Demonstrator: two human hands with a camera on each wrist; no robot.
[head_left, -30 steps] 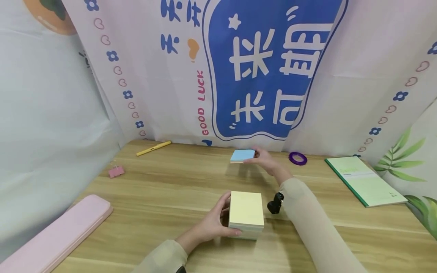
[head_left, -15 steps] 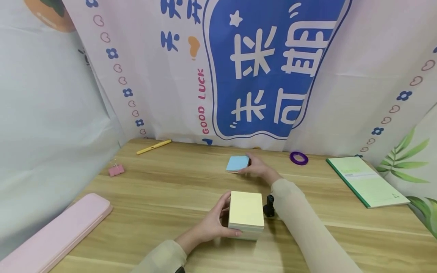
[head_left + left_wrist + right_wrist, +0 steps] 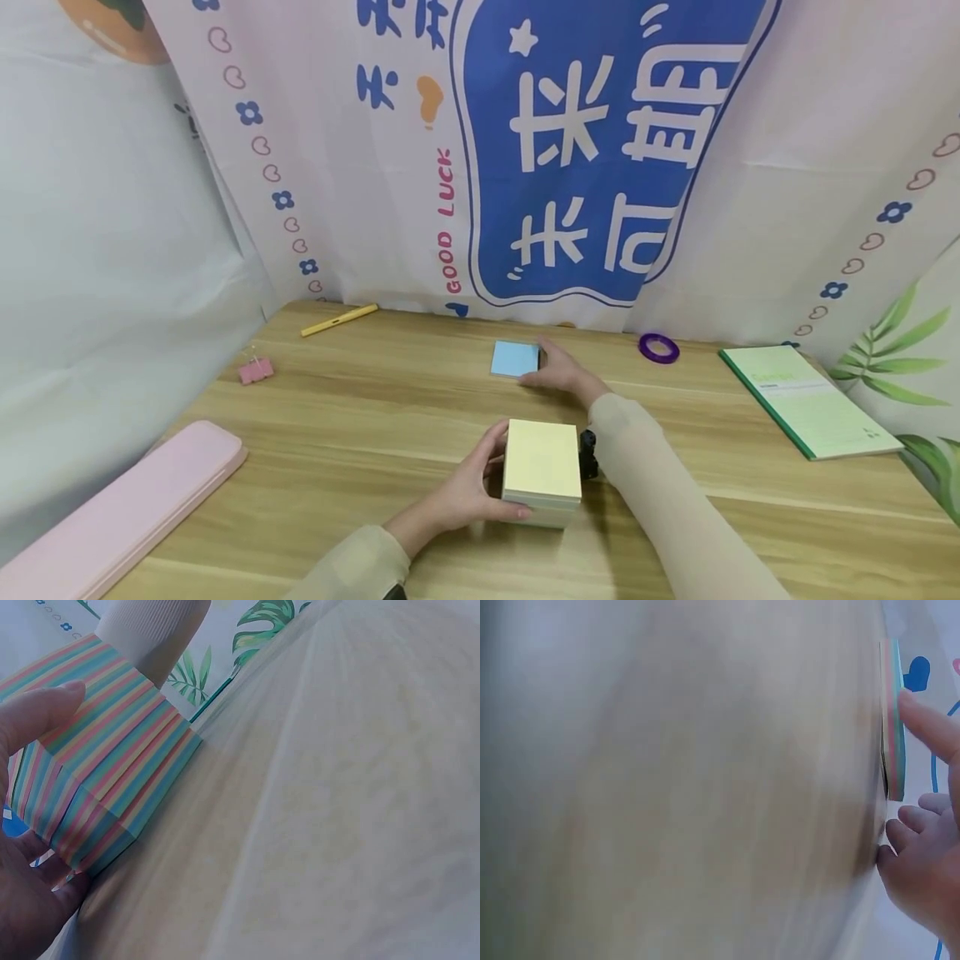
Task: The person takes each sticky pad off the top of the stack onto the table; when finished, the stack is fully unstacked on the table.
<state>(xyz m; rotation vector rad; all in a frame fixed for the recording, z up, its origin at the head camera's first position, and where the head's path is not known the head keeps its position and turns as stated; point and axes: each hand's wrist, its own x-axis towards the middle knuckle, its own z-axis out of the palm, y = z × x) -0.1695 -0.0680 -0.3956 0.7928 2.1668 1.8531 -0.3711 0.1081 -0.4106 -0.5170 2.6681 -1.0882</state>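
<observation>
In the head view my left hand (image 3: 465, 492) grips a thick block of sticky notes (image 3: 542, 458), thumb on its near side. The top sheet is pale yellow. Striped, coloured sides of the block (image 3: 120, 757) fill the upper left of the left wrist view. Farther back, a thin stack of sticky notes (image 3: 515, 358) with a blue top lies on the wooden table. My right hand (image 3: 558, 368) is at its right edge, fingers loosely spread. In the right wrist view the thumb is against or just beside the thin stack (image 3: 894, 750), with the other fingertips off its end.
A yellow pen (image 3: 339, 321) and a pink binder clip (image 3: 256, 371) lie at the back left. The pink case (image 3: 142, 500) is at the left edge. A purple tape roll (image 3: 659, 348) and green notebook (image 3: 810, 402) lie to the right, before a printed cloth backdrop.
The right hand has brought the blue-topped stack down onto the table, slightly left and nearer. Its fingers have loosened around the stack. The left hand and the thick block have stayed put.
</observation>
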